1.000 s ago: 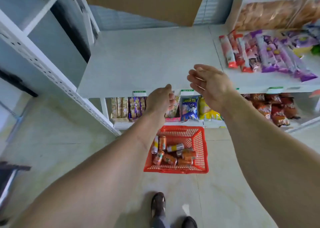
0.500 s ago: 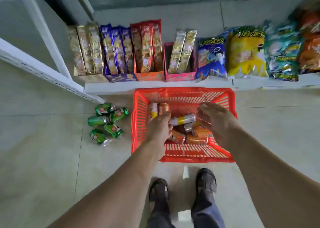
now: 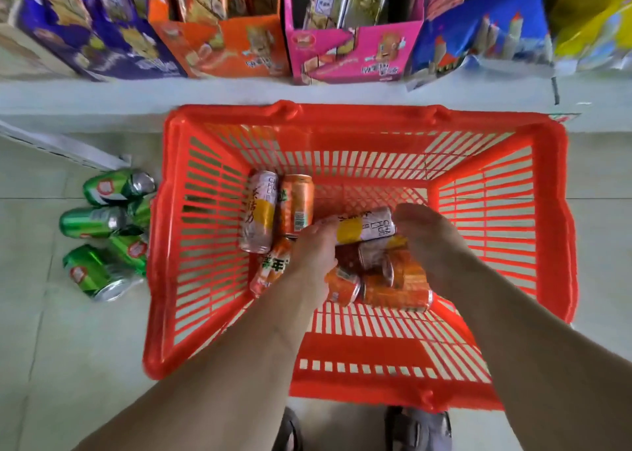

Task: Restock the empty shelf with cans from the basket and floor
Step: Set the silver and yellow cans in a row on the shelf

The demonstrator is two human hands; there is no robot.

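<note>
Hands: both down inside the basket, over the can pile at its centre.
Left hand (image 3: 316, 245): back of hand to camera, fingers pointing to 12 o'clock, tips at the left end of the white-and-yellow can (image 3: 364, 226). Whether it grips yet, I cannot tell; fingers are hidden under the hand.
Right hand (image 3: 422, 235): at 3 o'clock of that can, fingertips at its right end. Curl is hidden too, so grip unclear.
Target can: lying on its side, top of the pile, long axis roughly 9-to-3 between the two hands.
Pile below: orange cans (image 3: 396, 295) and a dark-red one, all on their sides, touching each other. Two more lie at 10 o'clock of the hands: a second white-yellow can (image 3: 258, 216) and an orange can (image 3: 297, 204), side by side.
Basket (image 3: 342, 113): red plastic, on the floor, far rim against the bottom shelf edge.
Floor stock: green cans (image 3: 99, 242) in a heap at 9 o'clock, just outside the basket wall.
Shelf at 12 o'clock: snack boxes (image 3: 352, 53), already full; the empty shelf is out of view.
Step, my read: pick-up from the basket.
How to do it well: take top cans first so the pile doesn't roll. One can per hand, wrap round the barrel mid-length rather than pinching the ends. Lift straight up clear of the rim before turning to the shelf.
</note>
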